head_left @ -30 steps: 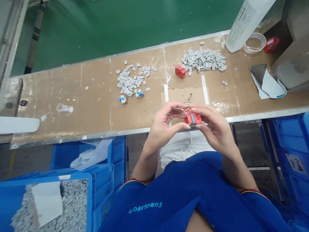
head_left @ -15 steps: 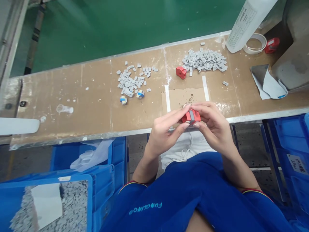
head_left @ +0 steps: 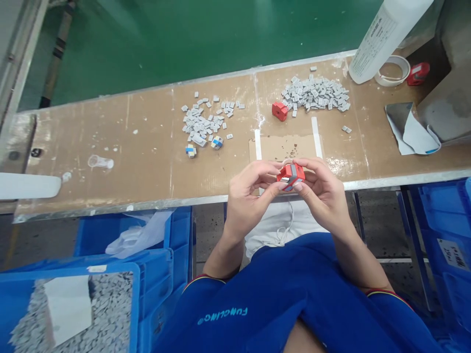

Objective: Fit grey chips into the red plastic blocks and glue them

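Between both hands, just above the bench's front edge, is a small red block with a grey band across it. My left hand grips its left side with thumb and fingers. On its right side my right hand holds it, thumb below and fingers above. The underside is hidden by the fingers. Past the hands lies a piece of cardboard between two white tape strips. A second red block rests beside a heap of small grey tiles.
Another group of grey tiles lies left of centre, with two small blue-banded pieces near it. A white bottle and a tape roll stand at the back right. A blue crate of grey pieces is below left.
The red block has been tilted in my hands, so its left opening and lower side show more. My left fingers have shifted back a little to the left. The view has shifted slightly.
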Demonstrator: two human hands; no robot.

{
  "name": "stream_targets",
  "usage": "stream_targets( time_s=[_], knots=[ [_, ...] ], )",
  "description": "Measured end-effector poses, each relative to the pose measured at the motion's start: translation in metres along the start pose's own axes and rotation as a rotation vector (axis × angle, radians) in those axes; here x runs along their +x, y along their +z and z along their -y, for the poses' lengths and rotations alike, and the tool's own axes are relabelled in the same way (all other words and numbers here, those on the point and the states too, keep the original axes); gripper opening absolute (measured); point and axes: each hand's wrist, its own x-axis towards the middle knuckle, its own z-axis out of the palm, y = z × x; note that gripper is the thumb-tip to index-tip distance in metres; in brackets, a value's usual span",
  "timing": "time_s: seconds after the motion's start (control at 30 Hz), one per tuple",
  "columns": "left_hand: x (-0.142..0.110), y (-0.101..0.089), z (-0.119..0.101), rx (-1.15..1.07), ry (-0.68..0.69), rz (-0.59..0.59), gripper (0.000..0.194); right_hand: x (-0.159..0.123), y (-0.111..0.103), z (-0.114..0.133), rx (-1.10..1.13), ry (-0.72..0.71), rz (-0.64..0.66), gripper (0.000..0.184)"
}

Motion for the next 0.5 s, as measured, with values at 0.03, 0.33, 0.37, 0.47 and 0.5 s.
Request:
stream_targets(
  time_s=[0.03,0.33,0.37,0.47,0.5],
  knots=[
    [0.000,0.000,0.000,0.036,0.014,-0.017,0.010,0.000,0.001,-0.001,-0.003,0.000,-0.007,0.034],
    [0.004,-0.004,-0.003,0.182,0.080,0.011,0.008,-0.001,0.002,-0.006,-0.078,-0.040,-0.026,0.034],
    [0.003,-0.004,-0.005,0.208,0.088,0.013,0.009,-0.001,0.002,-0.006,-0.090,-0.047,-0.026,0.034],
    [0.002,-0.006,-0.010,0.288,0.111,0.018,0.010,-0.002,0.002,-0.006,-0.125,-0.075,-0.033,0.035],
    [0.002,-0.006,-0.012,0.311,0.117,0.015,0.010,-0.002,0.002,-0.006,-0.136,-0.085,-0.037,0.035]
  ],
)
